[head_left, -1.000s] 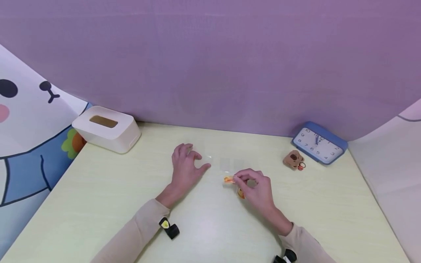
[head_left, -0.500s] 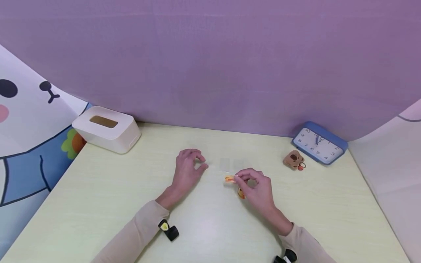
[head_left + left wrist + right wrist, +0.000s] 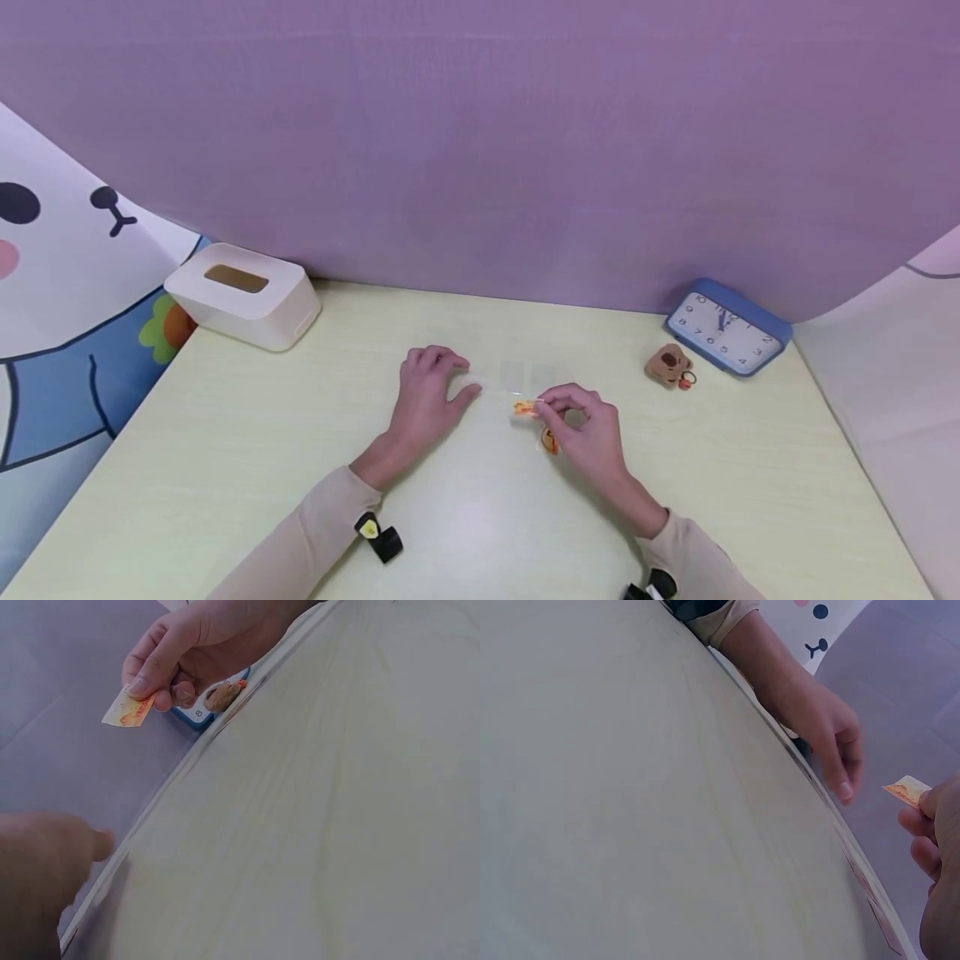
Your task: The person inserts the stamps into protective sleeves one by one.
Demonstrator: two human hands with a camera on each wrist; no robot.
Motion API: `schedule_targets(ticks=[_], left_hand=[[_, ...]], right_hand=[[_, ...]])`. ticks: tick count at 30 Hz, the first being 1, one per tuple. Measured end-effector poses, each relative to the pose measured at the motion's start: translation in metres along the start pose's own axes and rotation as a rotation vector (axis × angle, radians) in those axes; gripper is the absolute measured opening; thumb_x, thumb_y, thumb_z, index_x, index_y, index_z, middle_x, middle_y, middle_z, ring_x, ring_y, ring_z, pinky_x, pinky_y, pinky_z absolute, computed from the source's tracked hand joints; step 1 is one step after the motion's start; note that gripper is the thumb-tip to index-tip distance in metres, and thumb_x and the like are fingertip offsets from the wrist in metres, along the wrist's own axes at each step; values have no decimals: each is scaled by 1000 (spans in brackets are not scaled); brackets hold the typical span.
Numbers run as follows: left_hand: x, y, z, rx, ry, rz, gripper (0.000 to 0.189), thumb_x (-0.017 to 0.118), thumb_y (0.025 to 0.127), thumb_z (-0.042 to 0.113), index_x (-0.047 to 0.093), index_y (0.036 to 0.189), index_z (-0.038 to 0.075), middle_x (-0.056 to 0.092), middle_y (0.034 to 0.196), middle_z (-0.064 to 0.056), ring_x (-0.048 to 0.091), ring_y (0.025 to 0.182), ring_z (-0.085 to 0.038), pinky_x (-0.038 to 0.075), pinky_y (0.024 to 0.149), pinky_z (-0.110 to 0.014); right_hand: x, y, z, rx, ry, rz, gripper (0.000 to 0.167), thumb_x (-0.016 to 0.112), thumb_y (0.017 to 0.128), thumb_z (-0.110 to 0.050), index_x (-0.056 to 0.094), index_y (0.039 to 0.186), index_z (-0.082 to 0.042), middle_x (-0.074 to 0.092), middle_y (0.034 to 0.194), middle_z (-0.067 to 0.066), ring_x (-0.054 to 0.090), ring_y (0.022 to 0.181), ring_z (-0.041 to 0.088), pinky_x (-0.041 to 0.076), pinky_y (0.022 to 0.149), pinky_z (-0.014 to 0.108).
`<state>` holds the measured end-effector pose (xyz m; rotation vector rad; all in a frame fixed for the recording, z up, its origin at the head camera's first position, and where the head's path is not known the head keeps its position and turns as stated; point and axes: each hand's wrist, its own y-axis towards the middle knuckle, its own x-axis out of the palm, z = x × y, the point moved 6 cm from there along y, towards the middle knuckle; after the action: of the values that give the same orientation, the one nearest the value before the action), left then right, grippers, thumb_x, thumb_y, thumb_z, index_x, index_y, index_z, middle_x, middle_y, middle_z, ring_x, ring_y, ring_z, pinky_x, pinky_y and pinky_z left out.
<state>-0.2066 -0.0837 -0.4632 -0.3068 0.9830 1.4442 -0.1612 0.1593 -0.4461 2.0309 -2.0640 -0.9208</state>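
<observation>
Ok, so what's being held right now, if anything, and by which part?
The right hand pinches a small orange card by one edge; the left hand appears to hold nothing.

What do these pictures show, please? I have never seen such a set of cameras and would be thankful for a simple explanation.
There is no machine here: a person's bare left hand and right hand do the work. The widest picture comes from a camera on the head, looking down. The other two come from the left and right wrists; the black devices there seem to be those cameras.

The right hand pinches a small orange-and-yellow printed piece between thumb and fingers. The left hand is near it, thumb and fingers apart, holding nothing visible.

On the pale table are a white tissue box, a blue clock, a brown bear-head charm with a ring, two faint clear squares and a round orange-brown thing partly hidden by the right hand.
</observation>
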Motion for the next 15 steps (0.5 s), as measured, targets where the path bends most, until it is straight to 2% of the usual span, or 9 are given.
schedule_targets(ticks=[4,8,12,15], left_hand=[[4,-1,-2,3,71,-46,35,93,92,29,78,112,6,63,136,-16,47,129,-40,38,107,-57],[5,0,-2,1,51,-57,29,94,91,26,76,106,9,64,136,-15,47,129,-40,37,107,-57],[5,0,-1,-14,-12,-59,23,93,93,20,73,102,11,72,122,-10,54,122,-37,39,106,-57],[4,0,0,-45,-95,-63,20,91,94,14,72,101,13,76,105,-3,63,109,-29,46,103,-51]], right_hand=[[0,0,-2,-10,-2,6,18,86,91,8,81,96,-9,79,79,-1,68,68,10,40,83,32],[0,0,-1,0,-5,1,18,85,91,9,81,96,-8,79,79,-1,68,68,10,41,82,36],[0,0,1,17,-11,-3,18,86,91,8,81,96,-8,79,79,-2,68,69,9,42,83,35],[0,-1,2,23,-12,-5,17,86,91,7,80,96,-8,79,79,-2,68,69,9,42,84,32]])
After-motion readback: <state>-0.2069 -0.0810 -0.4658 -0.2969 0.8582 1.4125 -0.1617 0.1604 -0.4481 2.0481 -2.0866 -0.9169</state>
